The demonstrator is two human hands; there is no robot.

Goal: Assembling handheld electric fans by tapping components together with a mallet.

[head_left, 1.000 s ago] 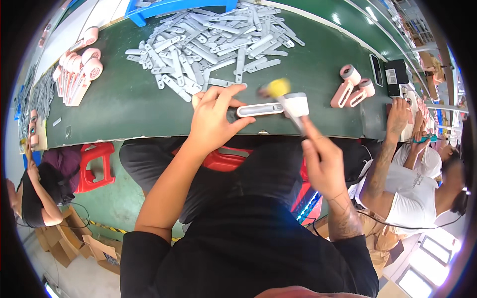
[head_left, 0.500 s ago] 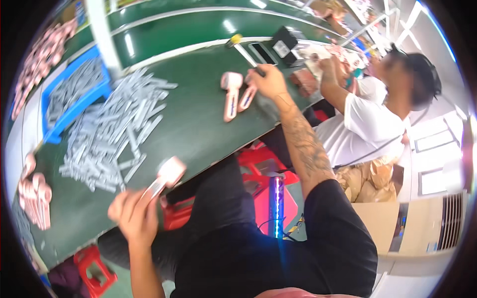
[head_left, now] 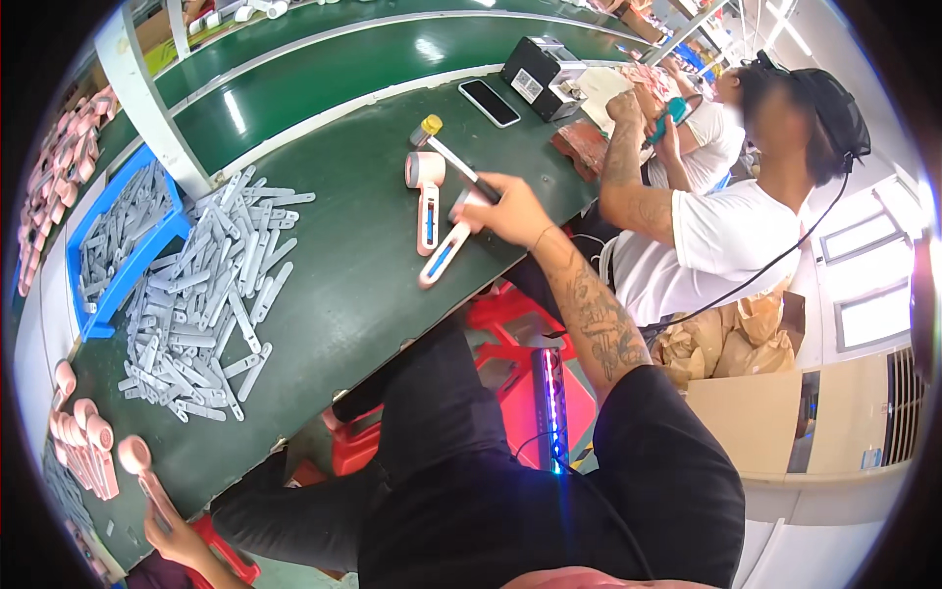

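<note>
My left hand [head_left: 174, 538] is closed on the handle of a pink round-headed piece [head_left: 137, 456], at the table's near left edge. Beside it lies a cluster of similar pink pieces [head_left: 86, 440]. My right hand [head_left: 510, 211] grips the black handle of a small hammer [head_left: 453, 162] with a yellow head. Its fingers also reach the head end of another pink piece [head_left: 446, 257], which has a blue strip in its handle; whether they pinch it is hidden. Just left of that, a third pink piece [head_left: 428, 201] with a grey-rimmed head lies on the table.
Many grey flat strips [head_left: 211, 299] are heaped on the green table [head_left: 343, 285], beside a blue bin [head_left: 126, 257] of more strips. A phone [head_left: 489, 103], a black box [head_left: 543, 79] and a reddish block [head_left: 579, 147] lie farther right. A co-worker [head_left: 726, 226] sits close at right.
My left hand has carried its pink piece leftward to beside the cluster. My right hand, still with the hammer, has come left and nearer, and the pink piece at its fingers has shifted nearer.
</note>
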